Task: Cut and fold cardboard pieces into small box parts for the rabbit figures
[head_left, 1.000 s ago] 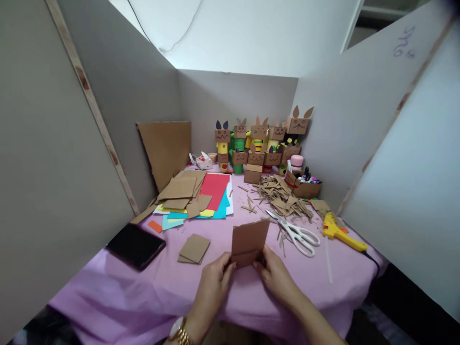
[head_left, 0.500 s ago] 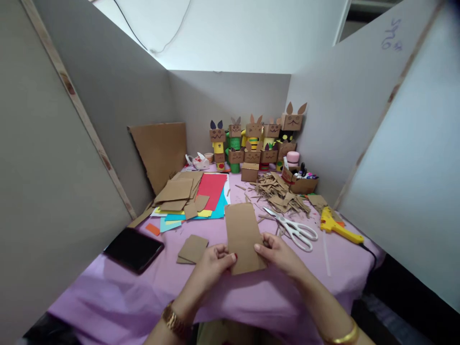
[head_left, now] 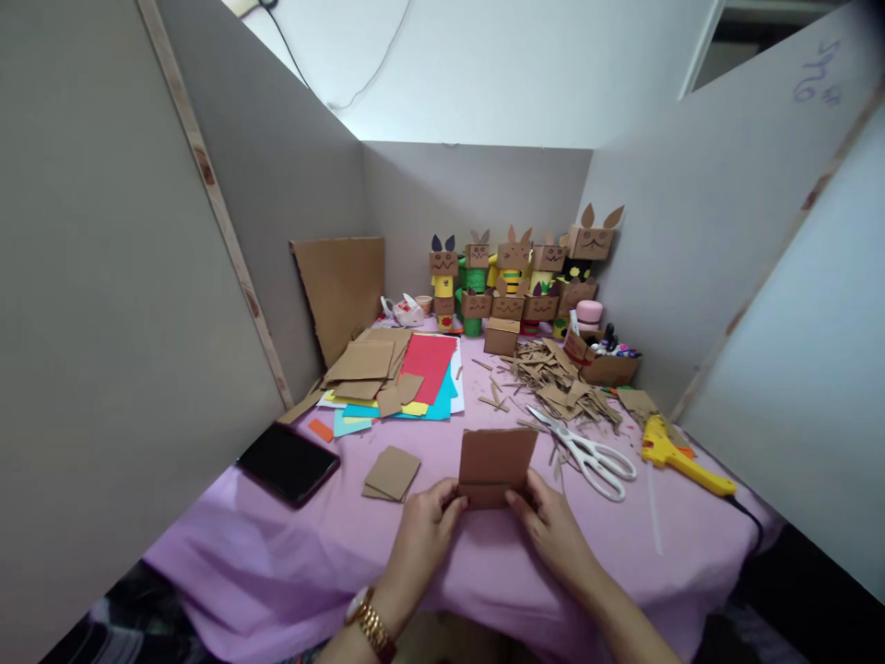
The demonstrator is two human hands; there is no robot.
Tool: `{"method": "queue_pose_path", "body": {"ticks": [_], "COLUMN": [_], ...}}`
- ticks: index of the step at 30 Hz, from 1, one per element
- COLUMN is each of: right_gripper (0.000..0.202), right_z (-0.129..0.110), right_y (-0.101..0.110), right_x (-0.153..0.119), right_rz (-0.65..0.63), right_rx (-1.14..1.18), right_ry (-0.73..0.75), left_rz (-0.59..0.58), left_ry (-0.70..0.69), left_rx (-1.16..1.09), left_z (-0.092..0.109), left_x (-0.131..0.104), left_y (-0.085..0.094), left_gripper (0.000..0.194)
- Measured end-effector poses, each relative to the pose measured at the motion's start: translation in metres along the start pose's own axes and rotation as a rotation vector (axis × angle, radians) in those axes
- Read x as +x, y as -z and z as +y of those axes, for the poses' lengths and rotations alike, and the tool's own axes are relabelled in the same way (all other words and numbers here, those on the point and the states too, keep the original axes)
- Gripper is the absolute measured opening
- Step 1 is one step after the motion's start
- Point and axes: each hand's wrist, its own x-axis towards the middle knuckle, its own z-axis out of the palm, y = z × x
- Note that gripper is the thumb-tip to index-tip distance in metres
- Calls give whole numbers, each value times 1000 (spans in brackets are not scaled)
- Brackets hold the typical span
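Note:
A brown cardboard piece (head_left: pixel 496 456) stands tilted up over the front of the table, with a crease across its lower part. My left hand (head_left: pixel 435 521) grips its lower left edge, and my right hand (head_left: pixel 546 516) pinches the lower right edge. To the left of my hands, small cardboard squares (head_left: pixel 393 472) lie stacked on the purple cloth. White-handled scissors (head_left: pixel 587 452) rest to the right of the held piece, blades pointing up and left.
A tablet (head_left: pixel 289 463) lies at the left, a yellow glue gun (head_left: pixel 684 461) at the right. Behind are stacked cardboard and colored paper (head_left: pixel 429 364), a scrap heap (head_left: pixel 560 378), a pen box (head_left: pixel 608 364) and cardboard animal figures (head_left: pixel 512 254). Grey panels enclose three sides.
The cardboard lay nearly flat as a long strip; now it is bent along a crease with its far part raised. Both hands still hold it. The camera view has shifted slightly.

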Motion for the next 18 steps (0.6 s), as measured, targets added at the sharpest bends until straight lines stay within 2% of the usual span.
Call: {"method": "queue_pose_path", "body": {"ticks": [4, 11, 18], "right_gripper": [25, 26, 29], "right_z": [4, 7, 8], "right_y": [-4, -7, -9], "right_x": [-4, -5, -10], "right_rz": [-5, 24, 35], "right_rx": [-64, -166, -238], "right_ry": [14, -3, -8], "left_rz": [48, 214, 246], "left_ry": [-27, 19, 13], "left_rx": [87, 200, 252], "left_z": [-4, -4, -3], "left_x": [-5, -13, -17], "left_y": [-7, -29, -34], "left_gripper": [24, 24, 30]}}
